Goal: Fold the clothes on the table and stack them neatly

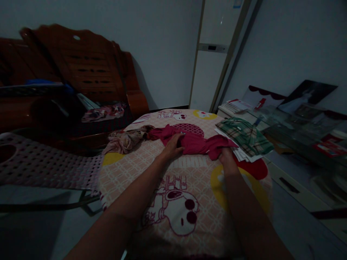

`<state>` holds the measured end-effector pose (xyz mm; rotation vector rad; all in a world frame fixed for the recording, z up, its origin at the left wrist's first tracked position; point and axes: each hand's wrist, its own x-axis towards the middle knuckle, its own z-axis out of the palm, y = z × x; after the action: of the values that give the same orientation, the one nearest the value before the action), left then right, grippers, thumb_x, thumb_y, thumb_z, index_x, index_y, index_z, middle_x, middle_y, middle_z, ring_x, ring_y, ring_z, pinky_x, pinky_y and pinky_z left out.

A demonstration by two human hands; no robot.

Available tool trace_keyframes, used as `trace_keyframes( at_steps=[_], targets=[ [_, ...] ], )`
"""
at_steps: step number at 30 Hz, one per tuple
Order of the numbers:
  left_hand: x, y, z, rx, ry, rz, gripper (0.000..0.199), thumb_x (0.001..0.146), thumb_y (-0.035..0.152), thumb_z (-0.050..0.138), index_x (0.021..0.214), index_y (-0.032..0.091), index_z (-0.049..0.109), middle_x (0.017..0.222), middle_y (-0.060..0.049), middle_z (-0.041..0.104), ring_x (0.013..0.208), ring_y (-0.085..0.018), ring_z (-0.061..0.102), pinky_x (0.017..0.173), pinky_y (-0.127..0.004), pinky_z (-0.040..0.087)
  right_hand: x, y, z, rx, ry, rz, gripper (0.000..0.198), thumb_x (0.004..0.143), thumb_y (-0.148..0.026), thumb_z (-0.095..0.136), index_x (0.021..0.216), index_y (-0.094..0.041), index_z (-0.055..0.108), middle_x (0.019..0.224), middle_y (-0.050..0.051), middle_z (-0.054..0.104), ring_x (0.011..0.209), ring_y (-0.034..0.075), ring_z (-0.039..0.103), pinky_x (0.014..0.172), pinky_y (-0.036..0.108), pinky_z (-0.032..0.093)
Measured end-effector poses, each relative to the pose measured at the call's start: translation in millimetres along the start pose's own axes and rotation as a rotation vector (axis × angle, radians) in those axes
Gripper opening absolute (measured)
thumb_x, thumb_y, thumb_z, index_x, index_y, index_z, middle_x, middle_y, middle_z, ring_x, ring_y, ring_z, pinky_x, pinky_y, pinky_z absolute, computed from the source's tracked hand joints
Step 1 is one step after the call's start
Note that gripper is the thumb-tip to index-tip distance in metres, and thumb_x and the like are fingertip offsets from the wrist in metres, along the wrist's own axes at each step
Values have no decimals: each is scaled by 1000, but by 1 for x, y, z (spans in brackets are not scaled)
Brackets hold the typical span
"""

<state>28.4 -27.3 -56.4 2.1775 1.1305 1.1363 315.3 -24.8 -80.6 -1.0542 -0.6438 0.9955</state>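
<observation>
A crumpled deep-pink garment (196,142) lies stretched sideways across the round table. On its left part rests my left hand (173,146), thumb and fingers apart against the cloth. My right hand (226,154) grips the garment's right end, its fingers partly hidden by the fabric. To the left, a bunched beige patterned cloth (126,140) touches the pink one. Close to my right hand, a folded green plaid cloth (245,135) lies on white papers (241,156).
A cartoon-print tablecloth (195,173) covers the table. A woven chair (54,162) stands at left, before a carved wooden bench (89,65). On the right is a cabinet (290,180) with a glass top and several items. A tall white appliance (208,72) stands behind.
</observation>
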Motion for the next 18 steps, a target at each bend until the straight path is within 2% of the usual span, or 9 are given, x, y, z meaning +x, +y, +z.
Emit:
trace_keyframes(
  at_steps=[3, 6, 9, 11, 13, 15, 18],
  targets=[
    [0, 2, -2, 52, -1, -24, 47, 80, 28, 66, 126, 18, 57, 128, -13, 61, 122, -29, 56, 108, -45, 42, 4, -1, -1, 32, 92, 100, 9, 76, -30, 64, 78, -24, 57, 71, -1, 69, 70, 16, 64, 59, 28, 56],
    [-1, 3, -1, 104, 33, -4, 39, 82, 23, 61, 121, 17, 62, 120, -12, 62, 113, -27, 58, 102, -43, 46, 4, 0, 0, -1, 79, 107, 13, 74, -32, 67, 75, -25, 57, 70, -1, 69, 69, 17, 65, 59, 28, 57],
    [-4, 1, 3, 189, -50, 104, 49, 74, 10, 58, 122, 19, 66, 116, -12, 61, 111, -27, 57, 99, -41, 47, 4, 2, 0, -59, 54, 52, 17, 72, -37, 69, 73, -26, 56, 68, -1, 68, 69, 18, 65, 58, 28, 57],
    [-6, -1, 7, 230, -108, 114, 55, 69, 6, 56, 122, 18, 69, 112, -13, 62, 107, -27, 59, 96, -41, 49, 3, 2, 0, -67, 64, 24, 19, 71, -38, 70, 73, -26, 56, 67, -2, 68, 69, 18, 66, 57, 28, 57],
    [-7, -2, 8, 221, -113, 63, 53, 67, 4, 55, 115, 17, 73, 107, -13, 65, 100, -26, 62, 92, -39, 52, 2, 1, 0, -53, 74, 27, 19, 70, -37, 71, 74, -25, 57, 68, -2, 69, 69, 17, 66, 58, 28, 57],
    [-4, 0, 6, 152, -77, -8, 42, 66, 5, 54, 100, 17, 76, 99, -11, 68, 94, -25, 65, 90, -38, 53, -1, -2, -1, -45, 70, 48, 19, 69, -35, 72, 76, -23, 60, 69, -2, 70, 69, 17, 66, 58, 28, 57],
    [4, 7, -6, 30, -12, -91, 20, 70, 13, 56, 80, 18, 73, 86, -7, 70, 84, -23, 66, 85, -38, 54, -3, -7, -3, -49, -31, 138, 20, 67, -33, 76, 78, -21, 63, 68, -1, 71, 67, 17, 67, 57, 28, 58]
  ],
)
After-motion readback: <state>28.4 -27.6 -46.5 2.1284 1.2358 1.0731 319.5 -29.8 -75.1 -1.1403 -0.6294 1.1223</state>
